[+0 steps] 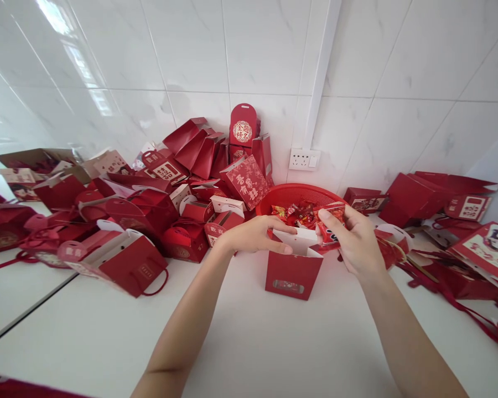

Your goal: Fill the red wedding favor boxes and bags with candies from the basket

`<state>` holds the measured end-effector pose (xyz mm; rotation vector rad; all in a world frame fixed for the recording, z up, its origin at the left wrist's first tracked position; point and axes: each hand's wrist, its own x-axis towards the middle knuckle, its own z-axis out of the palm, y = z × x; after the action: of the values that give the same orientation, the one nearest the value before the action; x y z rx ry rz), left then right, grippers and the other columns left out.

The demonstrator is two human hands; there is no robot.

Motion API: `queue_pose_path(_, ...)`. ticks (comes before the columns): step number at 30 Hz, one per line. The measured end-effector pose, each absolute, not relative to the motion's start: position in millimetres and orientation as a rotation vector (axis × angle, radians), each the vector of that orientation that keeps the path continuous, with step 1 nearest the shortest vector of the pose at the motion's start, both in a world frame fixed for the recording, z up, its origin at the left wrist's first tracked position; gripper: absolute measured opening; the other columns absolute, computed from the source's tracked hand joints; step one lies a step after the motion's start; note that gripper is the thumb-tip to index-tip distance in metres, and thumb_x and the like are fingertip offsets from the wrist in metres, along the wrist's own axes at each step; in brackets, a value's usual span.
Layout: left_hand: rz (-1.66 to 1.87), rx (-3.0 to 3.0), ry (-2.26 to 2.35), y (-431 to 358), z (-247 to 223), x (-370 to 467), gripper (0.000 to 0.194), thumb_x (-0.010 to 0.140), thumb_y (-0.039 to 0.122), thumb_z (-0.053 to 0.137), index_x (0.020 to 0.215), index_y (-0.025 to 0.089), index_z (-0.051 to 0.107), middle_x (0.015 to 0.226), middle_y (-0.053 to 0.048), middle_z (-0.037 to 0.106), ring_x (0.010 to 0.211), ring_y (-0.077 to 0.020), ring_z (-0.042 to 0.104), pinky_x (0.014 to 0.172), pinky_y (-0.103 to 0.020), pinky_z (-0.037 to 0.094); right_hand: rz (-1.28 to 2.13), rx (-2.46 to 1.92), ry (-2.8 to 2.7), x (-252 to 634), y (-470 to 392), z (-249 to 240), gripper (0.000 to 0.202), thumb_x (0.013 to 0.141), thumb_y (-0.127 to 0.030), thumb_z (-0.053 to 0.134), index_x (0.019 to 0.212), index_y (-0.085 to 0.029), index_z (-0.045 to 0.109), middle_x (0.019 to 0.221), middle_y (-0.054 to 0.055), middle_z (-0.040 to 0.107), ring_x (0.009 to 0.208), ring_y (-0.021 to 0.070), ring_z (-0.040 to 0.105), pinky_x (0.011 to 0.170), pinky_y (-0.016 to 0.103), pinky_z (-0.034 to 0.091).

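A red paper gift box [292, 271] stands upright on the white table, its top open and its pale inside showing. A small window is set low in its front. My left hand [259, 235] grips the box at its upper left rim, thumb in front and fingers over the opening. Just above the box's right rim, my right hand [359, 240] pinches a red snack packet [331, 224] between thumb and fingers. Behind the box sits a red plastic basket [315, 191] holding small wrapped sweets [292, 213]; my hands and the box hide part of it.
Many red gift boxes [143, 257] are heaped on the left, some with ribbon handles. More boxes [413, 202] lie on the right. One tall box [243, 126] leans near the tiled wall. A wall socket [302, 160] is above the basket.
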<state>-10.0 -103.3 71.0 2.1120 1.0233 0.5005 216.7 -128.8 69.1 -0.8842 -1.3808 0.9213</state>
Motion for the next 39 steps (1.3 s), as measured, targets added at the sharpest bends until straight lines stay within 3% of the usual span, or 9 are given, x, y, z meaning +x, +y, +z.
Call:
queue_pose_path(3, 0.497, 2.104, 1.010, -103.3, 71.1, -10.0, 0.060, 0.080, 0.051, 0.078, 0.133, 0.025, 0.069, 0.136, -0.007, 0.067, 0.122, -0.0264, 0.063, 0.099, -0.030, 0.048, 1.155, -0.820, -1.210, 215.2, -124.8, 69.4, 0.029, 0.078, -0.046, 0.075, 0.072, -0.021, 0.062, 0.061, -0.001, 0.061, 0.055, 0.0148, 0.058, 0.049, 0.027, 0.048)
queue_pose_path(6, 0.501, 2.109, 1.006, -102.6, 70.7, -10.3, 0.060, 0.080, 0.052, 0.078, 0.133, 0.026, 0.069, 0.138, -0.007, 0.066, 0.126, -0.0271, 0.061, 0.101, -0.030, 0.047, 1.254, -0.782, -1.198, 215.9, -122.5, 69.2, 0.018, 0.078, -0.039, 0.070, 0.076, -0.021, 0.065, 0.068, 0.001, 0.067, 0.064, 0.0191, 0.066, 0.057, 0.031, 0.054)
queue_pose_path(11, 0.511, 2.105, 0.973, -101.3, 70.1, -10.0, 0.057, 0.081, 0.050, 0.077, 0.132, 0.025, 0.070, 0.138, -0.006, 0.066, 0.125, -0.0265, 0.062, 0.101, -0.030, 0.047, 0.997, -0.784, -1.534, 216.4, -124.2, 66.9, 0.013, 0.089, -0.035, 0.068, 0.094, -0.024, 0.072, 0.097, 0.002, 0.074, 0.095, 0.0188, 0.070, 0.085, 0.031, 0.056)
queue_pose_path(19, 0.477, 2.125, 1.017, -103.2, 73.7, -8.8, 0.043, 0.080, 0.053, 0.076, 0.112, 0.023, 0.077, 0.119, -0.003, 0.070, 0.096, -0.0205, 0.067, 0.077, -0.026, 0.049, 0.778, -0.979, -1.919, 210.2, -128.6, 62.2, 0.026, 0.090, -0.033, 0.066, 0.114, -0.023, 0.071, 0.103, 0.004, 0.078, 0.094, 0.0232, 0.072, 0.084, 0.038, 0.056)
queue_pose_path(24, 0.519, 2.144, 0.961, -103.0, 71.8, -9.2, 0.046, 0.079, 0.048, 0.080, 0.120, 0.029, 0.076, 0.125, -0.002, 0.069, 0.116, -0.0250, 0.062, 0.093, -0.029, 0.047, 0.715, -0.997, -2.204, 216.1, -132.1, 67.8, 0.026, 0.097, -0.029, 0.055, 0.114, -0.027, 0.074, 0.117, 0.003, 0.076, 0.108, 0.0249, 0.070, 0.092, 0.040, 0.053)
queue_pose_path(29, 0.505, 2.110, 0.948, -101.8, 70.1, -9.8, 0.057, 0.078, 0.046, 0.082, 0.132, 0.032, 0.070, 0.131, -0.003, 0.069, 0.119, -0.0240, 0.062, 0.101, -0.030, 0.045, 0.541, -1.008, -2.457, 224.8, -132.8, 71.8, 0.032, 0.101, -0.035, 0.047, 0.107, -0.031, 0.078, 0.101, 0.004, 0.078, 0.098, 0.0271, 0.067, 0.089, 0.043, 0.050)
queue_pose_path(34, 0.508, 2.152, 0.908, -99.3, 68.8, -10.4, 0.051, 0.083, 0.048, 0.077, 0.130, 0.030, 0.072, 0.131, -0.003, 0.070, 0.122, -0.0252, 0.062, 0.101, -0.030, 0.045, 0.590, -1.108, -2.430, 226.3, -134.9, 70.6, 0.042, 0.101, -0.045, 0.048, 0.138, -0.034, 0.063, 0.128, 0.003, 0.073, 0.115, 0.0305, 0.061, 0.093, 0.047, 0.050)
queue_pose_path(39, 0.496, 2.152, 0.955, -99.0, 69.2, -10.4, 0.054, 0.082, 0.050, 0.077, 0.132, 0.030, 0.070, 0.133, -0.003, 0.069, 0.122, -0.0252, 0.061, 0.097, -0.028, 0.046, 0.582, -0.971, -2.418, 228.0, -133.4, 73.1, 0.028, 0.100, -0.031, 0.050, 0.109, -0.029, 0.076, 0.112, 0.003, 0.077, 0.095, 0.0246, 0.070, 0.077, 0.037, 0.054)
